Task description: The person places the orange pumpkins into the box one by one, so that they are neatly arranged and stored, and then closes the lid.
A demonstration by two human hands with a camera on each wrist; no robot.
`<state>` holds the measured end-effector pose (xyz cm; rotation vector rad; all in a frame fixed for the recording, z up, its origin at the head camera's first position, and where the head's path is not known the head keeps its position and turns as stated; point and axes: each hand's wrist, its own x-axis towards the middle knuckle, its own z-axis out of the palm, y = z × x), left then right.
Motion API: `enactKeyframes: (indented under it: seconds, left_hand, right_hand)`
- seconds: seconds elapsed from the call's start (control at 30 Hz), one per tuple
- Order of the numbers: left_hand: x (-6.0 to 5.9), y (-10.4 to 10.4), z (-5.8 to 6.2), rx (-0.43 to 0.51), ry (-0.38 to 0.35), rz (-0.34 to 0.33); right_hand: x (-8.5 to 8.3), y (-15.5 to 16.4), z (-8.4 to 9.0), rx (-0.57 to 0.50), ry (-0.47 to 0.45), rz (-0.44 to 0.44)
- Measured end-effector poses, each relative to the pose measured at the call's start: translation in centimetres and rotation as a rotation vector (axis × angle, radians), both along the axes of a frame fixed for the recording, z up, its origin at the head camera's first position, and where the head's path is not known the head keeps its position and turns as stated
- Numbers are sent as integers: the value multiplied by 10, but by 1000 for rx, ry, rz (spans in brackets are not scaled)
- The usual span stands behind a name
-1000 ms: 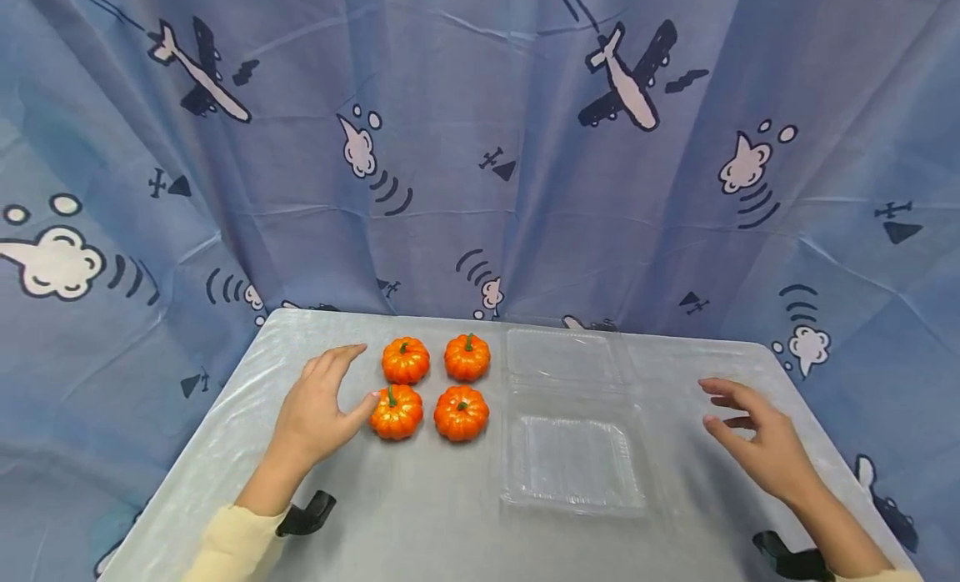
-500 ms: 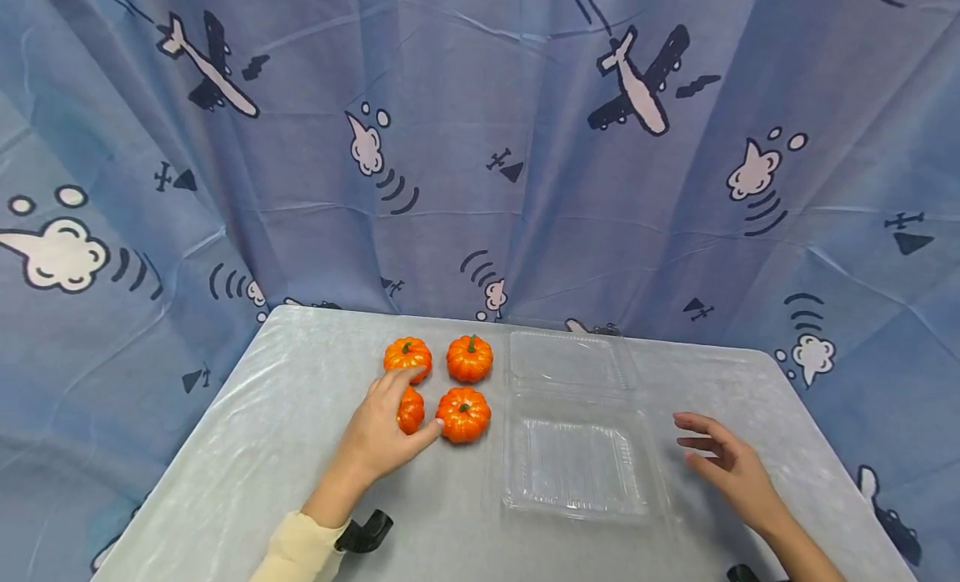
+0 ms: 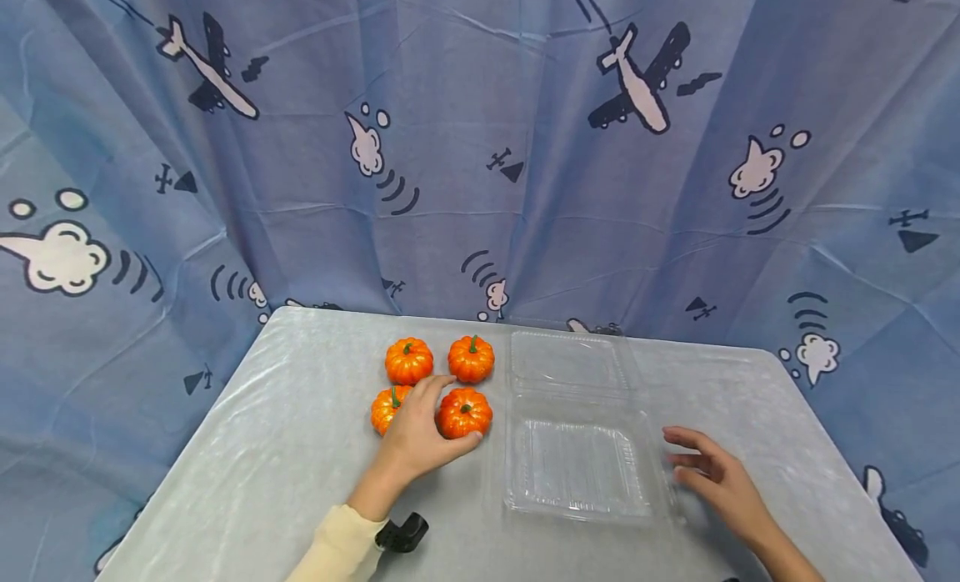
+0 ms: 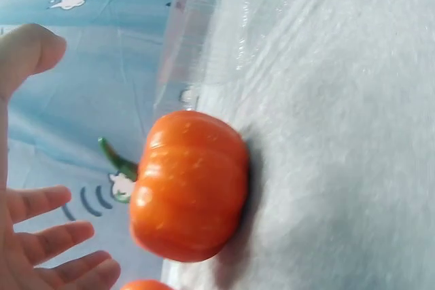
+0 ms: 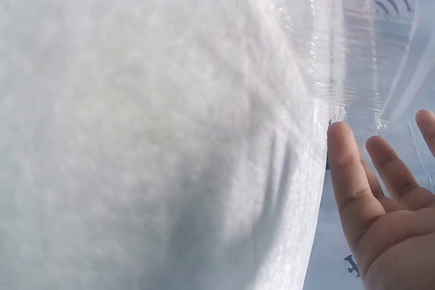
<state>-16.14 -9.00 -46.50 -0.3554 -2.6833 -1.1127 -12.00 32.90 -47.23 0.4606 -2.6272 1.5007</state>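
Note:
Several small orange pumpkins with green stems sit in two rows on the table. My left hand reaches over the near right pumpkin, thumb on its near side and fingers on its far left. In the left wrist view, a gap shows between the spread fingers and that pumpkin. Partly behind the hand is the near left pumpkin. The far left pumpkin and far right pumpkin stand behind. My right hand, fingers loosely bent and holding nothing, hovers beside a clear plastic box.
The box's lid lies folded back toward the curtain, which hangs along the table's far edge. A pale cloth covers the table. Black straps circle both wrists.
My left hand has moved right, past the near left pumpkin to the near right one. My right hand has come left and nearer, toward the box. The pumpkins and box stay in place.

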Motion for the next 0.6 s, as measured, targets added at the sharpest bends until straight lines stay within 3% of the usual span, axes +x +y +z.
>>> enactKeyframes:
  seconds: [0.37,0.6]
  left_hand:
    - [-10,12,-11,-23,-36,-5]
    - [-16,14,-15,-71,-15,-23]
  right_hand:
    - [0,-3,-6,5,-50,-37]
    - [0,-3,-12,-44,-55,-4]
